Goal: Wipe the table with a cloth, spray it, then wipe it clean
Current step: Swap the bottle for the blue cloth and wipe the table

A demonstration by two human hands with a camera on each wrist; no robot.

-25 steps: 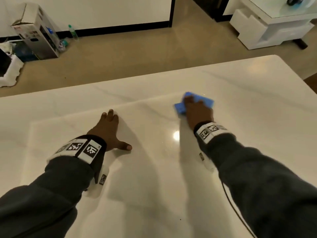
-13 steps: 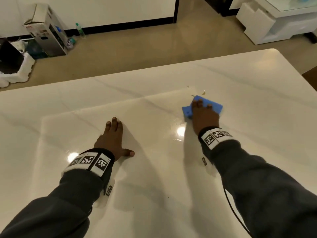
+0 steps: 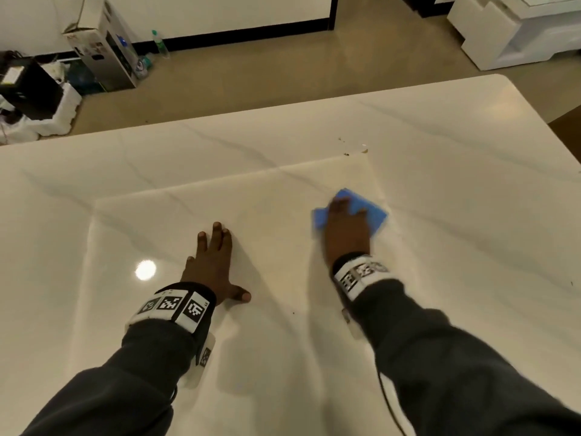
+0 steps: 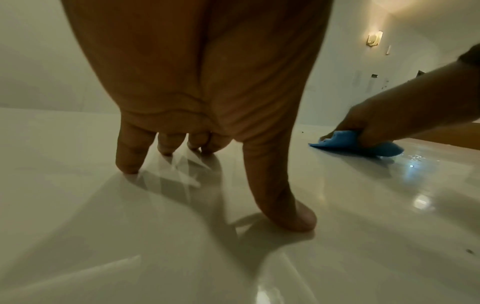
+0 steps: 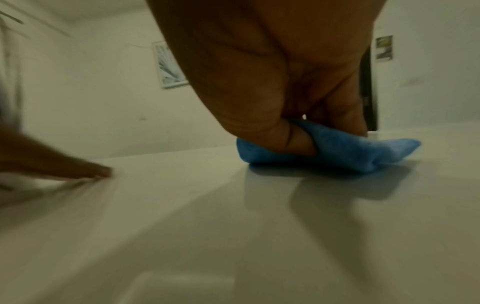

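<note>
A folded blue cloth (image 3: 374, 212) lies on the glossy white marble table (image 3: 157, 158), right of centre. My right hand (image 3: 345, 234) presses it to the table. In the right wrist view my thumb is tucked into a fold of the cloth (image 5: 337, 150) and my fingers bear down behind it. My left hand (image 3: 213, 262) rests on the table to the left, fingers straight and thumb out, holding nothing. The left wrist view shows its fingertips (image 4: 128, 166) touching the surface, with the cloth (image 4: 348, 144) bunched under the right hand (image 4: 389, 115). No spray bottle is in view.
A few small crumbs (image 3: 355, 147) lie on the table beyond the cloth. Wet droplets (image 4: 415, 158) glisten next to the cloth. Past the table's far edge, a cardboard box (image 3: 100, 45) and a bottle (image 3: 160, 44) stand on the floor. White furniture (image 3: 509, 33) stands at the back right.
My right hand has drawn the cloth back toward me, uncovering the crumbs beyond it. My left hand stays pressed on the table in the same pose.
</note>
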